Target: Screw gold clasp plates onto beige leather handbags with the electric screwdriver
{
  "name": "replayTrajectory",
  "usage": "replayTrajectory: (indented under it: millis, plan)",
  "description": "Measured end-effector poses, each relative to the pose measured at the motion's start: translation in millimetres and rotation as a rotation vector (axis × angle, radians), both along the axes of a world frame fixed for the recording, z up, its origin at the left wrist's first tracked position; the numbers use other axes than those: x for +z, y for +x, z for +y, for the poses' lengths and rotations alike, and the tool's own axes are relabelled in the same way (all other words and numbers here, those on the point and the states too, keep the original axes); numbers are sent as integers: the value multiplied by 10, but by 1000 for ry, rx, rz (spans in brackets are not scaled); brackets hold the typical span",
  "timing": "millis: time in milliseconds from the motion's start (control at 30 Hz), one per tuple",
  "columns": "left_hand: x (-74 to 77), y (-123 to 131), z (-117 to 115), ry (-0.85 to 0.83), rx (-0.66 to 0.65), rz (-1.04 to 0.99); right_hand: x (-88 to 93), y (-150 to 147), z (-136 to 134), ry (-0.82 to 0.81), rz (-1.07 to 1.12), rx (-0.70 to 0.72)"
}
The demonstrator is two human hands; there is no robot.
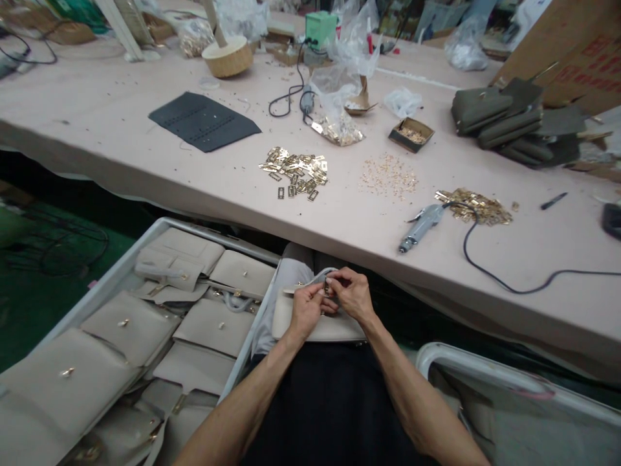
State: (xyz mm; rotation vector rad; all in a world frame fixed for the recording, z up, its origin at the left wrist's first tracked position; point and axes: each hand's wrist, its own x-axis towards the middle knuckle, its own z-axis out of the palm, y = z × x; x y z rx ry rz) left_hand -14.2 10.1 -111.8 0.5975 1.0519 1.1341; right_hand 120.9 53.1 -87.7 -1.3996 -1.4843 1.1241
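Note:
A light beige handbag [339, 330] lies across my lap, its grey handle looping up behind my fingers. My left hand [306, 310] is closed, its thumb and fingers pinching the edge of the bag's flap. Opposite it, my right hand [354, 298] pinches a small dark-looking rectangular metal plate [326, 286] against that same edge. The fingertips of both hands nearly meet there and partly hide the plate. On the table ahead lies a pile of similar gold metal plates [295, 171].
A white bin [162, 223] of beige handbags stands at left, another white bin [485, 356] at right. The table holds a corded electric screwdriver [421, 228], scattered tiny screws [388, 176], more gold fittings [478, 206], a small box [411, 134] and dark green bags [514, 123].

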Motion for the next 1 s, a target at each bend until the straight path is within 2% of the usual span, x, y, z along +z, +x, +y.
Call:
replayTrajectory:
  millis: [167,500,1000]
  plan:
    - [-13,1,-15,23,-5,31,13,-4,-21,34,-35,2]
    - [31,-3,-38,10,-8,81,171,24,-23,103,-61,39]
    - [71,7,-67,4,27,93,47,86,6,49,-29,25]
